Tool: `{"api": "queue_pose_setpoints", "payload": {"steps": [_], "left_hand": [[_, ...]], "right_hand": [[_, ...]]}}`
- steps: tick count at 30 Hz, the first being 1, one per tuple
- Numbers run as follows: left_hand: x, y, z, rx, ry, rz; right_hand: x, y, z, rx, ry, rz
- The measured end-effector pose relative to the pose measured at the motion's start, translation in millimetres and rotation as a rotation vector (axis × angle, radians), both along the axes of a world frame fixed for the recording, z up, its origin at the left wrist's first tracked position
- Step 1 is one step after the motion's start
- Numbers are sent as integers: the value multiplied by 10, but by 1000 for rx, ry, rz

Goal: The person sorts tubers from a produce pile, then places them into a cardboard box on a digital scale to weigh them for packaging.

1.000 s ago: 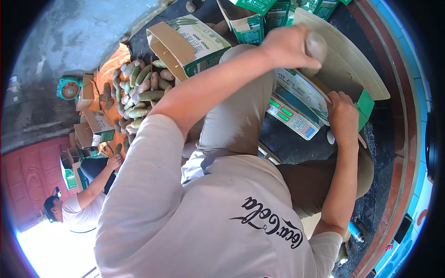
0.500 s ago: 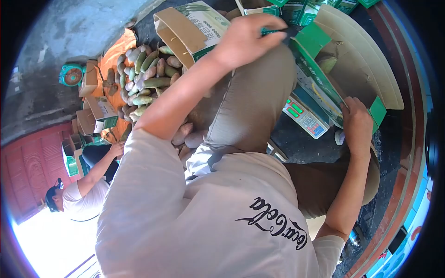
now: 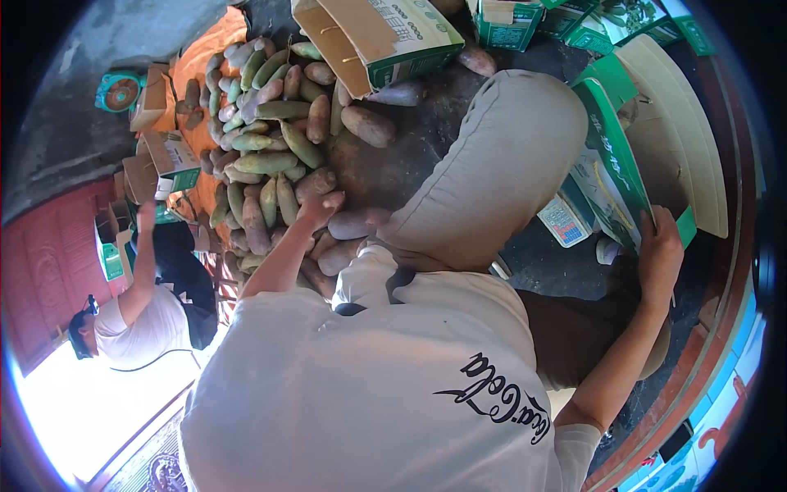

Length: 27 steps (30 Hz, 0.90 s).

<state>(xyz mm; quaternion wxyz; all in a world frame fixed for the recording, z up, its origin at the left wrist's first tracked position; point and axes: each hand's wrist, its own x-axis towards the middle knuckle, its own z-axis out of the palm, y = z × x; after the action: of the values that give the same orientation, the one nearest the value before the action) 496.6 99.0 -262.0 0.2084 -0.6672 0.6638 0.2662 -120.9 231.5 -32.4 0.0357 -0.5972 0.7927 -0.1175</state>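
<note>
My left hand (image 3: 320, 211) reaches into a heap of long radish-like vegetables (image 3: 266, 162), green and pinkish-brown. Its fingers are stretched out close to a brownish one (image 3: 316, 184), and a purplish one (image 3: 351, 223) lies just beside them. On the other side, my right hand (image 3: 661, 243) grips the near edge of a green and tan cardboard box (image 3: 619, 160), which is tilted with its flaps spread. Under that box's side, a scale with a keypad (image 3: 565, 221) shows partly. The box's contents are mostly hidden.
Another open carton (image 3: 385, 41) lies on its side beyond the heap. Green boxes (image 3: 508, 25) stand at the back. An orange sheet (image 3: 184, 78) runs under the heap. A co-worker (image 3: 147, 316) sits at the left near smaller cartons (image 3: 168, 160). My bent knee (image 3: 525, 123) rises between heap and box.
My left hand has swung from above my knee, near the back cartons, down and left to the vegetable heap. My right hand stays on the box edge. The co-worker's arm has risen.
</note>
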Motion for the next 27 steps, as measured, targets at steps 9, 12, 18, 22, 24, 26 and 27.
{"api": "queue_pose_setpoints", "payload": {"steps": [9,12,18,22,24,26,27], "left_hand": [[242,481,-310,169,-138,85],[118,575,-667,93,-123,-133],[-656,469,-524,226,-169,-307],[-615,500,-429,243,-171,-255],[-577,523,-264,219,-156,-249],[-536,515,-250,212,-197,-248],[-528,502,-295,218,-244,-252]], "right_hand": [[-4,-12,-6,-5,-52,-45],[-89,33,-40,67,-41,-76],[-11,-16,-4,40,-70,-99],[-16,-14,10,66,-118,-125],[-12,-20,6,65,-133,-125],[-21,-20,-5,72,-124,-120],[-25,-21,-17,73,-117,-122]]}}
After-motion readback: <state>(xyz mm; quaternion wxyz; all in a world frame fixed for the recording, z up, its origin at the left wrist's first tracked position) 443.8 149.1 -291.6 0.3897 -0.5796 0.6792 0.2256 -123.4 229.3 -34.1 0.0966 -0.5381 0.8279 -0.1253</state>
